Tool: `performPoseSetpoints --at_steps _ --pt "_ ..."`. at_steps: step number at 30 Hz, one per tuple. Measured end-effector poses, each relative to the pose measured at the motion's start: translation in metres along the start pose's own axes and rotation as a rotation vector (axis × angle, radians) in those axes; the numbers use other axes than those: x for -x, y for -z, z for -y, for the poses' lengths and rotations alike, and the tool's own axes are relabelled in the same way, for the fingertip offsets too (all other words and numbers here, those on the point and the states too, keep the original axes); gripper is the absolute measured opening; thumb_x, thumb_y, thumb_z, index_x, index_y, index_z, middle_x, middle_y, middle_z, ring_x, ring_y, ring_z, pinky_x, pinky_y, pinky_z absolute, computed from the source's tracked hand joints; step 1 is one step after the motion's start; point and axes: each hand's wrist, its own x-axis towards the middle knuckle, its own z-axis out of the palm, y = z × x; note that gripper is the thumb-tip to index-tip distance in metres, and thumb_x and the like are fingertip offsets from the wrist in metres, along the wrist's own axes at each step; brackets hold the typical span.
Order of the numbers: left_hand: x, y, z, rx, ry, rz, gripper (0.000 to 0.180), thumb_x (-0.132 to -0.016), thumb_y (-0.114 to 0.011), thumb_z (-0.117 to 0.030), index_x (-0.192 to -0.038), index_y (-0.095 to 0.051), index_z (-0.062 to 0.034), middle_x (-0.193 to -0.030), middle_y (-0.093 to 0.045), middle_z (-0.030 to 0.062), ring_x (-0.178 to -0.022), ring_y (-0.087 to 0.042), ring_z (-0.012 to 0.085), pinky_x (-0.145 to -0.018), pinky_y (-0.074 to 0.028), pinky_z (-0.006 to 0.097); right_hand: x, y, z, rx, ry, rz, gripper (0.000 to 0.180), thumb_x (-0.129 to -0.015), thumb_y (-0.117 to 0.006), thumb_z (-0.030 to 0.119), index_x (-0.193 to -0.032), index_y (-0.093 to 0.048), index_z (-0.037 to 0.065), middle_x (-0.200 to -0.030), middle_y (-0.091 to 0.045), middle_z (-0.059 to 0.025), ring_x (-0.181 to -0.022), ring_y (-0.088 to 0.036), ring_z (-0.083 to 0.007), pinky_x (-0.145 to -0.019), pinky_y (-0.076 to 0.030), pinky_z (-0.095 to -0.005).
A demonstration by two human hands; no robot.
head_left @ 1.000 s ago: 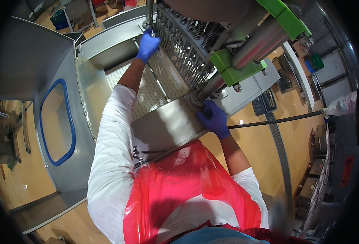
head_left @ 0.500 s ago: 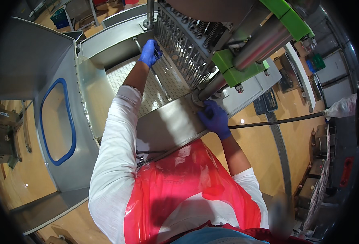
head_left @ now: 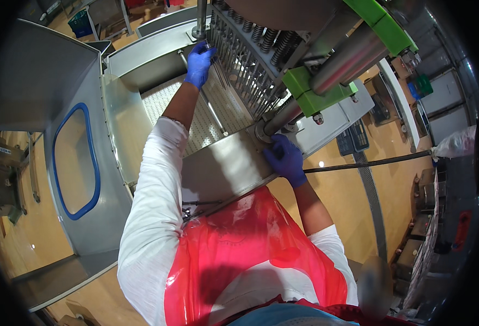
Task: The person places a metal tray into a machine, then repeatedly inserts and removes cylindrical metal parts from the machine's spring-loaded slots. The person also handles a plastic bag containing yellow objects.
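My left hand (head_left: 200, 65), in a blue glove, reaches to the far end of a row of upright metal needles (head_left: 245, 73) under a spring-loaded block. Its fingers are bent closed at the needles; what they pinch is too small to make out. Below that hand a slim metal rod (head_left: 209, 106) crosses a perforated metal bed (head_left: 201, 133). My right hand (head_left: 287, 158), also blue-gloved, rests on the machine's near metal edge beside the foot of a thick steel post (head_left: 284, 116). Its thumb and fingers are apart, and no held object shows.
Green clamp blocks (head_left: 318, 92) sit on the posts at right. A hinged metal cover with a blue-rimmed window (head_left: 94, 157) stands at left. A black hose (head_left: 370, 162) runs off to the right, above a dark crate (head_left: 352, 140) on the floor.
My left hand has moved slightly farther away along the needle row, and its fingers now reach the needles at the far corner. My right hand has stayed at the metal edge.
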Motion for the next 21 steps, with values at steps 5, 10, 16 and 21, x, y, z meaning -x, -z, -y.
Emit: performPoseSetpoints --at_steps 5,10,16,21 --pt "0.011 -0.001 -0.007 -0.078 -0.207 0.06 0.042 -0.085 -0.072 -0.003 -0.126 -0.061 -0.0033 -0.096 -0.067 0.0015 -0.083 -0.062 0.0093 -0.074 -0.052 0.024 -0.003 -0.001 0.004 0.01 0.013 0.005 0.043 -0.076 -0.079 0.03 -0.112 -0.063 0.01 -0.081 -0.065 -0.0059 -0.073 -0.065 -0.0235 -0.068 -0.053 -0.0367" --pt "0.026 -0.014 -0.008 -0.048 -0.199 0.091 0.046 -0.086 -0.071 0.0 -0.13 -0.059 -0.0038 -0.096 -0.066 0.0 -0.084 -0.06 0.0062 -0.076 -0.05 0.021 -0.002 0.0 0.003 0.027 -0.003 0.012 0.044 -0.076 -0.079 0.03 -0.112 -0.063 0.01 -0.081 -0.065 -0.0058 -0.074 -0.066 -0.0234 -0.069 -0.053 -0.0366" --pt "0.032 -0.019 0.009 -0.19 -0.198 0.133 0.049 -0.085 -0.072 0.002 -0.132 -0.059 -0.0042 -0.096 -0.066 -0.0002 -0.087 -0.059 0.0058 -0.079 -0.05 0.022 -0.002 -0.001 0.002 0.039 -0.014 0.017 0.045 -0.076 -0.08 0.03 -0.112 -0.063 0.01 -0.08 -0.064 -0.0054 -0.073 -0.065 -0.0233 -0.068 -0.053 -0.0363" --pt "0.034 -0.025 0.012 -0.194 -0.29 0.171 0.045 -0.086 -0.072 -0.001 -0.13 -0.061 -0.0073 -0.093 -0.066 -0.0007 -0.084 -0.057 0.0055 -0.079 -0.048 0.022 -0.002 -0.002 -0.001 0.026 -0.01 0.026 0.045 -0.076 -0.08 0.03 -0.112 -0.062 0.01 -0.08 -0.064 -0.0055 -0.072 -0.065 -0.0233 -0.067 -0.053 -0.0363"
